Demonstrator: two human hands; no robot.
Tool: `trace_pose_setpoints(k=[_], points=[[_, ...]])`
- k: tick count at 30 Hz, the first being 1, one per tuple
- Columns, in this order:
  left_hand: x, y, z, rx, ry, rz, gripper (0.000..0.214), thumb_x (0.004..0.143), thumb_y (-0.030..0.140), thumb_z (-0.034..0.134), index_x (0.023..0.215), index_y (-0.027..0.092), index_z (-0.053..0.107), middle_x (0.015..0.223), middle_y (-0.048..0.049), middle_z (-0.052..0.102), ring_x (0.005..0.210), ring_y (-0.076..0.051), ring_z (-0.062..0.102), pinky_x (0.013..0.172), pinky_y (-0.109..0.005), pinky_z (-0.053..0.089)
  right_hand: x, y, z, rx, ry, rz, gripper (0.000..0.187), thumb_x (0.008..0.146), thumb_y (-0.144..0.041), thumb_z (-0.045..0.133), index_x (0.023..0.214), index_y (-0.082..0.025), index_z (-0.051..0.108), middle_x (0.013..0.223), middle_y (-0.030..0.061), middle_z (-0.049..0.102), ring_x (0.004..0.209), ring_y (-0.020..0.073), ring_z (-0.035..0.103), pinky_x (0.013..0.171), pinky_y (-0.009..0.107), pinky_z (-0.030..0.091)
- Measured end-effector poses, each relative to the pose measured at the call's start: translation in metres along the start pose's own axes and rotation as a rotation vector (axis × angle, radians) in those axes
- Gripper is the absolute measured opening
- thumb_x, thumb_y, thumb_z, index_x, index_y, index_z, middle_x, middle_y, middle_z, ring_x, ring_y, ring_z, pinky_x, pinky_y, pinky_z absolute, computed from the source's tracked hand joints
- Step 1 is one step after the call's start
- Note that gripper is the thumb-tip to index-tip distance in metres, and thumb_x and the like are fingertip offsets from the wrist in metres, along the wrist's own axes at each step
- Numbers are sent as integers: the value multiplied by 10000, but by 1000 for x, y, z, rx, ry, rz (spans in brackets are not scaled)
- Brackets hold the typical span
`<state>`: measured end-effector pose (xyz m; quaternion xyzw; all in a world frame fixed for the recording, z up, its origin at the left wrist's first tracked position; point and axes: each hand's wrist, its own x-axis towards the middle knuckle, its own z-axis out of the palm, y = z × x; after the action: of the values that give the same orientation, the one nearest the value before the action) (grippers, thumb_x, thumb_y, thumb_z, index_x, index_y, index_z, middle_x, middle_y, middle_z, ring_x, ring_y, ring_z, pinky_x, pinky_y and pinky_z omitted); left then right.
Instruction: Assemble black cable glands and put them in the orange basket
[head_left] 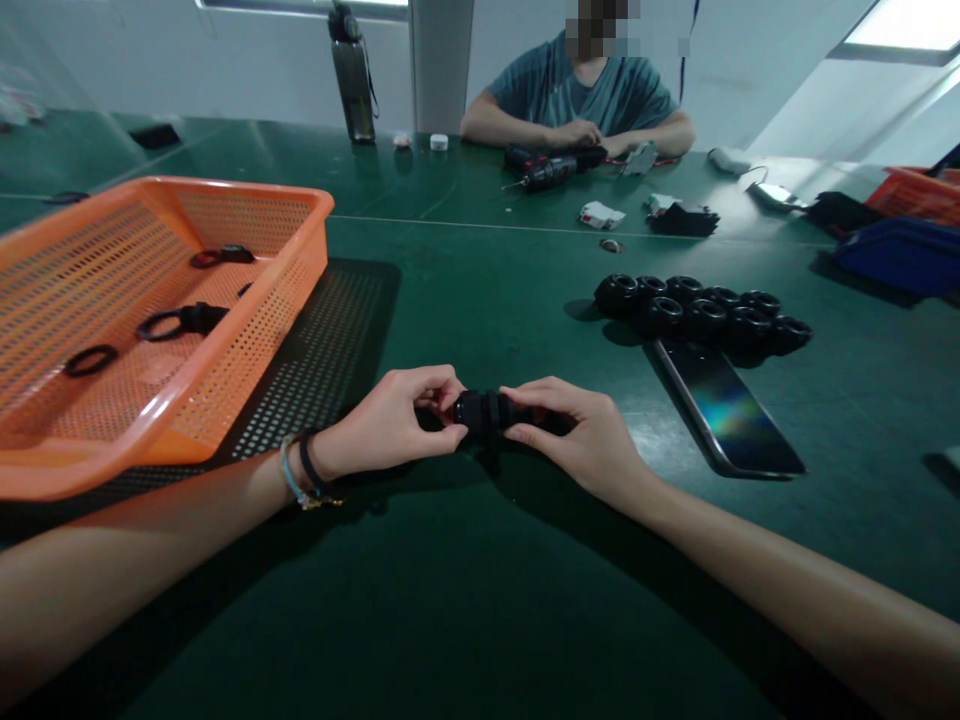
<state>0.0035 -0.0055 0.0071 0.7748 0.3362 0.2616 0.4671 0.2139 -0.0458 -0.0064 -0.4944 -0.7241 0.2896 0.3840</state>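
A small black cylindrical fitting (484, 411) with a raised collar is held level just above the green table (480, 600). My left hand (412, 415) pinches its left end between thumb and fingers. From the other side, my right hand (562, 420) grips the right end the same way. The fingers cover both ends, so their shape cannot be made out. An orange perforated basket (270, 330) stands left of my left hand, with a few black rings and a black fitting (199, 318) inside. Several black round fittings (705, 315) lie grouped beyond my right hand.
A phone (731, 410) lies by the grouped fittings. Across the table sits a person (585, 100) with arms resting near a power drill (551, 170). A dark bottle (352, 80) stands at the back. Blue (904, 255) and orange bins (919, 195) are at the far right.
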Motion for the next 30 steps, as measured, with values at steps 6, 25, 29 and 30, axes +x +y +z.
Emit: trace_pose_setpoints(k=[6, 25, 29, 30], points=[[0, 1, 0, 2, 0, -14, 206, 676, 208, 583, 644, 181, 381, 712, 24, 518, 644, -96, 487, 596, -215, 405, 0, -2, 0, -36, -1, 40, 259, 704, -198, 696, 960, -234, 689, 853, 13, 712, 745, 174, 648, 672, 324, 534], [-1, -1, 0, -23, -14, 4, 206, 688, 177, 583, 651, 181, 381, 711, 31, 489, 650, -95, 474, 603, -215, 394, 1, -4, 0, -5, -3, 40, 219, 714, -191, 701, 933, -203, 710, 861, 31, 732, 770, 182, 668, 671, 315, 538], [0, 0, 0, -29, -11, -2, 207, 686, 185, 583, 650, 181, 380, 707, 33, 484, 650, -96, 472, 601, -216, 391, 1, -2, -1, -17, -8, 36, 229, 719, -193, 702, 948, -190, 713, 860, 41, 731, 769, 181, 667, 672, 310, 534], [1, 0, 0, -26, -10, -8, 203, 685, 189, 583, 650, 180, 383, 707, 33, 485, 649, -96, 472, 599, -216, 389, 1, -1, 0, -14, -8, 29, 241, 714, -197, 708, 955, -191, 712, 869, 42, 731, 780, 182, 668, 681, 311, 535]])
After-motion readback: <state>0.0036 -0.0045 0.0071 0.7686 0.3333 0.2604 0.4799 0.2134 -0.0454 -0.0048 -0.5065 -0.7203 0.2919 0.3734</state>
